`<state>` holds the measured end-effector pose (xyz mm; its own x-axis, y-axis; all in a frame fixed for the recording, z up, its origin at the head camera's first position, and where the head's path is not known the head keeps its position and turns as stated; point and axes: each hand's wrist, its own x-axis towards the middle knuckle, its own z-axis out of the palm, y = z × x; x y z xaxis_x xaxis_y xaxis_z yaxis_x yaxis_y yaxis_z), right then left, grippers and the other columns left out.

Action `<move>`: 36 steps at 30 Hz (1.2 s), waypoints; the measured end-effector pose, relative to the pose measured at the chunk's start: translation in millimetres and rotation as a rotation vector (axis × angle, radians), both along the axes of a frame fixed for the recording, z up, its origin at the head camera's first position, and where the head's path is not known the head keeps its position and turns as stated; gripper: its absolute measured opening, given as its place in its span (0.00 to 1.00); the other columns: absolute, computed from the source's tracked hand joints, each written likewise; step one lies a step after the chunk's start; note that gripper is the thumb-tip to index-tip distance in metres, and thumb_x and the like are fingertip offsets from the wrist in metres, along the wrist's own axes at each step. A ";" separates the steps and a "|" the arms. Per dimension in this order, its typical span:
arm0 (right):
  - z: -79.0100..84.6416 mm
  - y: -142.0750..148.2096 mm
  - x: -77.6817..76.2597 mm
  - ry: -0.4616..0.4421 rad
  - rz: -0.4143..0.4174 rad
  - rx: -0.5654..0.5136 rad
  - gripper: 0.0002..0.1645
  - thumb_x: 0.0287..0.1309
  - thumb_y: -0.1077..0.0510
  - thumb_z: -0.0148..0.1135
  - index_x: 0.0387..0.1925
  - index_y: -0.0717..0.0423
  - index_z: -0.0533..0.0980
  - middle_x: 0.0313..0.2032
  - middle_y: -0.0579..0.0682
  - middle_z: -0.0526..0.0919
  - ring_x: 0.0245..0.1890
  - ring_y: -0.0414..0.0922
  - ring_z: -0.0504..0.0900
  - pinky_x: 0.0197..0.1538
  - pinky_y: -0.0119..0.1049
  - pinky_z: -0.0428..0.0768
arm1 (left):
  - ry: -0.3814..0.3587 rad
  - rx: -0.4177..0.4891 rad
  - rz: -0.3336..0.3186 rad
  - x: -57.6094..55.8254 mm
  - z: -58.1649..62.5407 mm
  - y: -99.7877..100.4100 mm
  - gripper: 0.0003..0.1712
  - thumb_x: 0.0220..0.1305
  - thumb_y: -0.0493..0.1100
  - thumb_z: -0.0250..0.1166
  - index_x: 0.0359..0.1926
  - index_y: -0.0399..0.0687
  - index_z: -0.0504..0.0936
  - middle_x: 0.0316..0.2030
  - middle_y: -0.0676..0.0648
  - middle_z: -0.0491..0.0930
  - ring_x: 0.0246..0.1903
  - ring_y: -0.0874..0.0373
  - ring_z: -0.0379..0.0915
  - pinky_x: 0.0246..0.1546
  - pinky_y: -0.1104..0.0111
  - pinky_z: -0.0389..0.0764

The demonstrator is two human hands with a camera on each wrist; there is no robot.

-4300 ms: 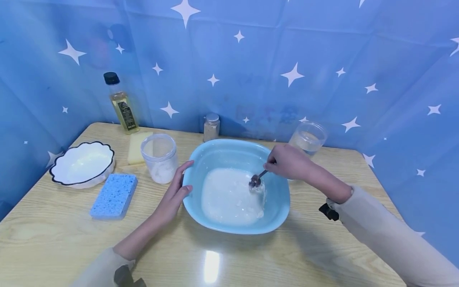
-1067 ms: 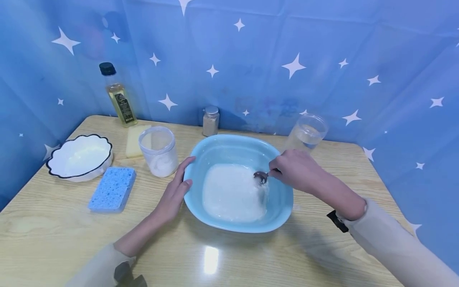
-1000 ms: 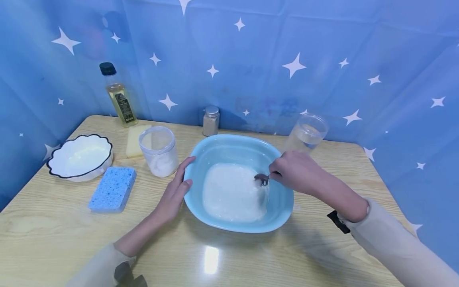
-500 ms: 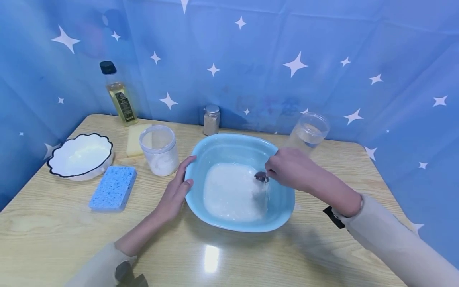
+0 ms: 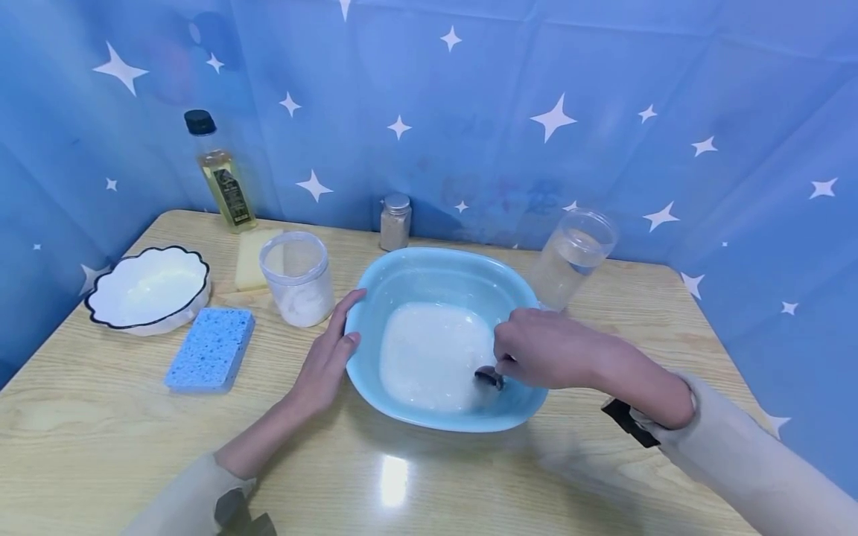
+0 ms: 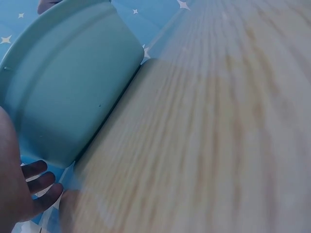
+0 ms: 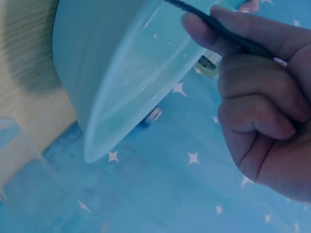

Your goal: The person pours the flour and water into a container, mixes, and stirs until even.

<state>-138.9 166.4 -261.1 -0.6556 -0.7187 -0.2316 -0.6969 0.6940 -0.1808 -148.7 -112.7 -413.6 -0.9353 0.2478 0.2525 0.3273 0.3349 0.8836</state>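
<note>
A light blue basin (image 5: 402, 417) holds a milky white liquid (image 5: 429, 350). At its left side my left hand (image 5: 326, 362) grips the rim, thumb on the edge. The left wrist view shows some fingers of that hand (image 6: 14, 189) bent beside the basin's outer wall (image 6: 73, 87). My right hand (image 5: 553, 350), over the basin's right side, pinches a spoon (image 5: 488, 377) whose bowl dips at the liquid's lower right. In the right wrist view, its dark handle (image 7: 228, 33) lies between thumb and forefinger, the other fingers curled.
A clear jar of water (image 5: 570, 257) stands close behind my right hand. Left of the basin are a jar of white powder (image 5: 299, 286), a blue sponge (image 5: 211, 350), a yellow sponge (image 5: 251, 260), a scalloped white bowl (image 5: 150, 286) and an oil bottle (image 5: 228, 190). A shaker (image 5: 395, 223) stands behind.
My right hand has moved the spoon toward the basin's near right corner. Whitish lumps seen around the spoon 4.3 s ago no longer show. The left hand stays on the rim.
</note>
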 end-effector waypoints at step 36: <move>-53.1 -11.3 -36.2 0.331 -0.062 -0.265 0.07 0.58 0.58 0.61 0.24 0.50 0.79 0.14 0.37 0.69 0.15 0.35 0.63 0.19 0.30 0.62 | -0.008 0.031 -0.010 2.2 -0.2 1.1 0.30 0.67 0.44 0.42 0.69 0.68 0.52 0.61 0.41 0.65 0.42 0.50 0.77 0.38 0.61 0.79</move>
